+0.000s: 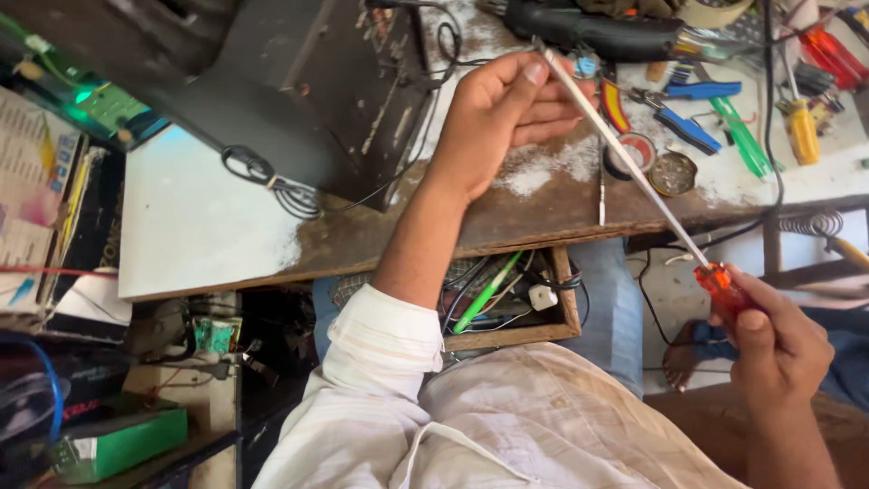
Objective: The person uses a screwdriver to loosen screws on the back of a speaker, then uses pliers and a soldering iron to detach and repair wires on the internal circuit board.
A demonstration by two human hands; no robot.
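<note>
Head view: left hand [498, 113] fingers pinch the screwdriver [634, 167] shaft; right hand [778, 349] fingers clamp its orange handle.

Two hands [498, 113] [778, 349], one long screwdriver [634, 167], one open drawer [566, 308], one black case [299, 100].

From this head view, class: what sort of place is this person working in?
Probably a small electronics repair workshop: a worn wooden bench strewn with screwdrivers and pliers, a green circuit board, and a long orange-handled screwdriver held between both hands.
</note>
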